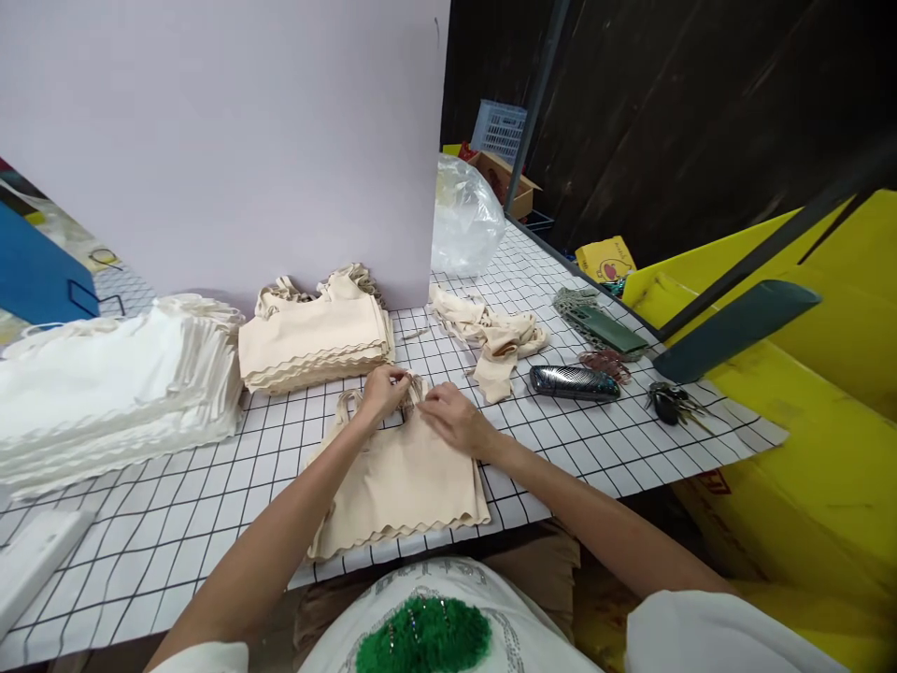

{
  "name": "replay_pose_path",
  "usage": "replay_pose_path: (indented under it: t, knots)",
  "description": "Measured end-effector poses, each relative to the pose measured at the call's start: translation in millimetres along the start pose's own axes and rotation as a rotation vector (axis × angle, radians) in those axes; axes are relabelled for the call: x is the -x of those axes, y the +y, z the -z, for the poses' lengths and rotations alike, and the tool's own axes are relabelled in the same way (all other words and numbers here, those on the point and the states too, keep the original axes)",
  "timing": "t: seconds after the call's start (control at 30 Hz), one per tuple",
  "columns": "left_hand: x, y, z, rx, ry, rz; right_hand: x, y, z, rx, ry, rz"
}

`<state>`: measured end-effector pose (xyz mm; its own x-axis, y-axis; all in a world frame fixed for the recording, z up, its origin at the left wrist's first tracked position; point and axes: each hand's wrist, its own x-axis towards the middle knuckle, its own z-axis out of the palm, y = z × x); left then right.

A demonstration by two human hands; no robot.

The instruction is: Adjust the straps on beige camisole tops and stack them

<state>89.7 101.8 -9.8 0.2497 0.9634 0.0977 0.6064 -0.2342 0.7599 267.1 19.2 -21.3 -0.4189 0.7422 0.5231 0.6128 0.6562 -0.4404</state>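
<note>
The left hand (385, 391) is pinching, thumb against fingertips, at a narrow strap (417, 391) of the beige top (399, 477); the grip is apparently holding the strap raised off the fabric. The right hand (455, 418) is resting its bent fingers on the same shoulder area, seemingly steadying it; whether they are also gripping cloth, I cannot tell. The beige top is lying flat on the worktop (210, 505), its wavy hem facing the wearer and its straps pointing away, an orientation probably bringing the straps within reach of both hands. Its right edge is showing more than one layer; the count is not readable.

Beyond the beige top, to its left, a pile of beige tops (315, 346) is sitting with hems facing the same way, likely for orderly stacking. Farther left of it, a stack of white garments (119, 383) is lying, apparently sorted by colour. Beyond the beige top, to its right, crumpled beige garments (497, 341) are lying loose, unstacked. Right of the beige top, a dark patterned case (575, 382) and a bunch of keys (676, 407) are lying well outside the hands' working space, presumably as personal items.
</note>
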Motion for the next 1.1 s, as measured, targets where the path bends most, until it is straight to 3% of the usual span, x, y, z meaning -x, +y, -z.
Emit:
replay_pose_path:
  t: [0.1,0.3,0.4,0.47,0.6,0.73,0.87,1.0,1.1]
  knots:
    - [6.3,0.5,2.2,0.005,0.041,-0.050,-22.3,17.4,1.6,-0.138,0.118,-0.185]
    - [19.6,4.5,7.9,-0.009,0.169,-0.166,-56.9,20.1,0.6,-0.227,0.069,-0.341]
    - [24.5,6.7,11.5,0.016,0.140,-0.186,-61.0,12.9,5.8,-0.249,0.048,-0.376]
    - [27.0,8.8,13.4,0.039,0.119,-0.182,-60.7,8.1,14.4,-0.345,-0.031,-0.418]
    - [29.7,11.9,14.8,0.085,0.094,-0.153,-56.3,-5.5,43.0,-0.584,-0.306,-0.510]
    - [28.2,12.0,13.1,0.112,0.076,-0.119,-50.2,-21.4,72.8,-0.571,-0.495,-0.553]
    - [28.7,15.9,15.6,0.098,0.077,-0.094,-43.6,-27.6,79.9,-0.628,-0.414,-0.526]
    - [45.4,23.9,25.3,0.193,0.164,-0.110,-34.3,-27.6,65.4,-0.898,-0.307,-0.683]
    - [67.0,30.6,29.3,0.468,0.017,-0.009,-27.7,-29.3,50.5,-0.989,-0.195,-0.735]
